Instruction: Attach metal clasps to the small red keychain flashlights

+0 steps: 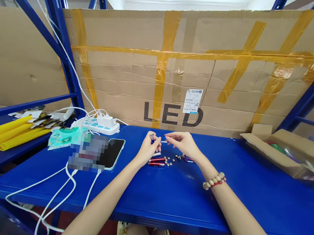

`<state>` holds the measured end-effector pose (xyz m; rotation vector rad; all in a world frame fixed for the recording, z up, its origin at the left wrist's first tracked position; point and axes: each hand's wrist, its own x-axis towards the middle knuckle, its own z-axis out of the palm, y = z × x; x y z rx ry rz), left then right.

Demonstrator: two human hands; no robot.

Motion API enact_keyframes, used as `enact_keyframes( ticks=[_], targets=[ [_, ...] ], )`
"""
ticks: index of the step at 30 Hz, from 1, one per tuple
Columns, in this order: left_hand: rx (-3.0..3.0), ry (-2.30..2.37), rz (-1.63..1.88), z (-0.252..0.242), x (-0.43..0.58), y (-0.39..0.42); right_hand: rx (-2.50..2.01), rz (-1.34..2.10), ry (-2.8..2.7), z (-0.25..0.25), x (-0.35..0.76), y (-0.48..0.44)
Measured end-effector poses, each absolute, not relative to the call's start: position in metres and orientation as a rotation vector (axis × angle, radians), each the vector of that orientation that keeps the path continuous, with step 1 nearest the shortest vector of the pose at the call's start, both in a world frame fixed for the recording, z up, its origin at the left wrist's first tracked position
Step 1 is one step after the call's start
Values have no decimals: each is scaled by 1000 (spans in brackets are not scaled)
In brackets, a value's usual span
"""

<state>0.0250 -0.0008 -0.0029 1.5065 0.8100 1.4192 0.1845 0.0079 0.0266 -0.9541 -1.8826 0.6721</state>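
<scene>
Above the blue shelf, my left hand (147,149) is closed around a small blue metal tube (152,141) with a silvery end, mostly covered by the fingers. My right hand (183,142) faces it, fingertips pinched at one end of a thin whitish piece (164,141) that reaches toward the left hand; its kind is too small to tell. Below the hands lie red metal tubes (156,164), like mini flashlights. Several round silver button cells (169,159) are scattered beside them. Small dark and silvery parts (179,157) and a red cord loop (189,160) lie under the right hand.
A phone (113,154) lies left of the hands, near a green-and-white packet (63,137) and a white power strip (90,125). White cables (52,212) hang over the front edge. A cardboard panel (121,76) closes the back. An open carton (294,155) stands at right.
</scene>
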Motion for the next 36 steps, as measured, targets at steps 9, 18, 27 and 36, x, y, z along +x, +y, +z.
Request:
enact_keyframes(
  ticks=[9,18,27,36],
  targets=[
    [1478,823,1489,-6,24,5,-1019,531,-1783,19,183,15],
    [1476,939,1498,1,22,1,-1033,660,-1714,16,174,12],
    [1632,969,1412,-7,23,2,-987,767,-1675,10,167,12],
    [1290,812,1370,2,26,-1,-897,845,-1700,2,167,16]
  ],
)
